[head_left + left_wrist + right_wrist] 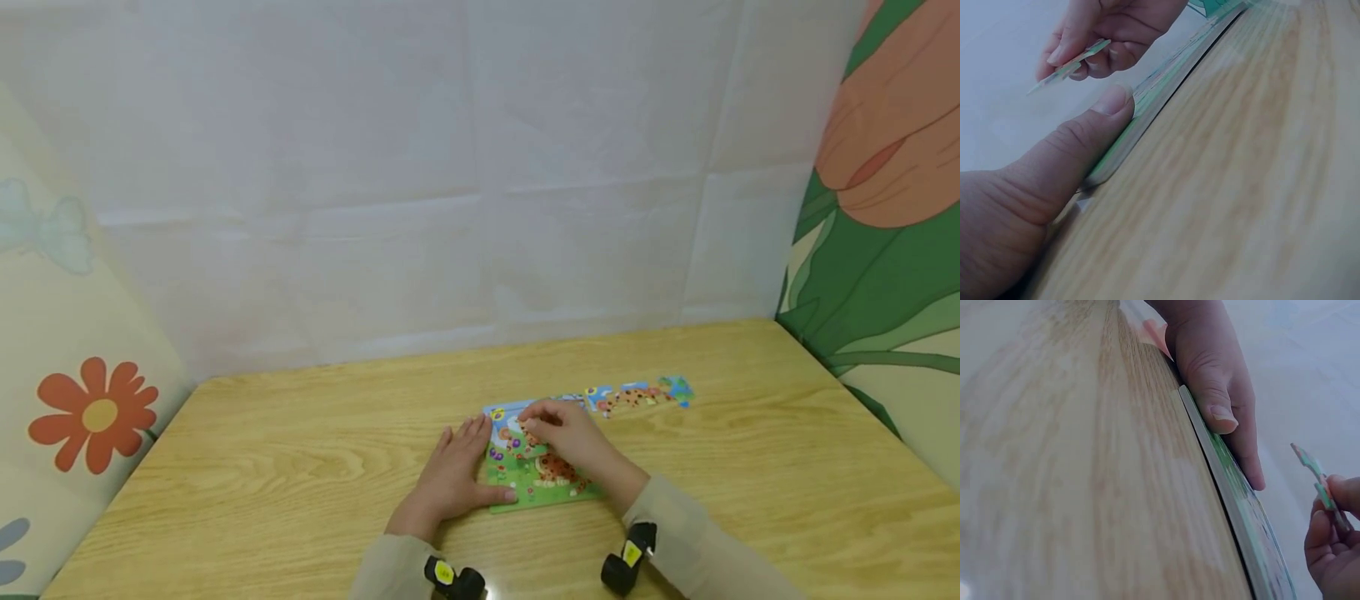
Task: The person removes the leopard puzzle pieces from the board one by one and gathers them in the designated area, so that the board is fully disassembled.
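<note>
A jigsaw puzzle board [538, 497], with a spotted cat on green grass, lies flat on the table. My left hand [452, 475] rests at its left side, fingers extended along that edge and thumb [1100, 115] lying on the front border. Above the board, my right hand [568, 433] pinches a thin puzzle piece [1066, 70] between thumb and fingers. The piece is tilted and raised off the board, with a stepped outline in the right wrist view. Part of the board's upper right is hidden behind the right hand.
Beyond the board's upper right corner, a joined strip of puzzle pieces [633, 398] with spotted fur and blue sky lies on the wooden table [300, 467]. A white sheet [360, 183] hangs behind the table, and painted flower panels [885, 250] stand at both sides.
</note>
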Available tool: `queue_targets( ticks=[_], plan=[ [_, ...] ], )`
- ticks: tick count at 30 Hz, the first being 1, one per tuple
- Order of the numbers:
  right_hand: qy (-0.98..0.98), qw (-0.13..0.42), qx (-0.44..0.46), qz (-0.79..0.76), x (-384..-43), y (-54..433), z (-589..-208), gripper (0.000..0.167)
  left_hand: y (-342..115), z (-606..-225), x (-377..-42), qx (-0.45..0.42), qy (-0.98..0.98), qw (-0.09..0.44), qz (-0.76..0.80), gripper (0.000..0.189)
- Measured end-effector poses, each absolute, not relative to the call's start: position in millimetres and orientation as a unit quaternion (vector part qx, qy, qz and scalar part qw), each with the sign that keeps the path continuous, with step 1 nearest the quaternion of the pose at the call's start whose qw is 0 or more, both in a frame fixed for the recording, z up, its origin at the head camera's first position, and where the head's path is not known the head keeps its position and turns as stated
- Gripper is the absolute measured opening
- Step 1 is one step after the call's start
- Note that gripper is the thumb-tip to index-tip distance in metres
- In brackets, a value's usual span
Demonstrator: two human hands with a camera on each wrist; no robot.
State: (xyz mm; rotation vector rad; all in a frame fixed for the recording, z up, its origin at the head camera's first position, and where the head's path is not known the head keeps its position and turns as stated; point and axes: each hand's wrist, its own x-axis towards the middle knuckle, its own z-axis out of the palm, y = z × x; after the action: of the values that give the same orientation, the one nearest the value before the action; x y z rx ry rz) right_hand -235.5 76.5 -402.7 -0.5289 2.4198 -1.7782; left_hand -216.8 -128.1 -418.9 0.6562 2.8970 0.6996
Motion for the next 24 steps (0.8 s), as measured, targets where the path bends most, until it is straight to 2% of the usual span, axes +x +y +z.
queue_targets(
  ticks=[8, 24],
  plan=[
    [0.777, 0.074, -0.101, -0.617, -232, 87, -401, 0.022, -128, -419, -216, 0.216, 0.947, 0.049, 0.231, 0.110],
    [0.737, 0.059, -0.023, -0.673, -231, 114, -407, 0.023, -128, -417, -216, 0.213, 0.949, 0.045, 0.228, 0.112]
  ],
)
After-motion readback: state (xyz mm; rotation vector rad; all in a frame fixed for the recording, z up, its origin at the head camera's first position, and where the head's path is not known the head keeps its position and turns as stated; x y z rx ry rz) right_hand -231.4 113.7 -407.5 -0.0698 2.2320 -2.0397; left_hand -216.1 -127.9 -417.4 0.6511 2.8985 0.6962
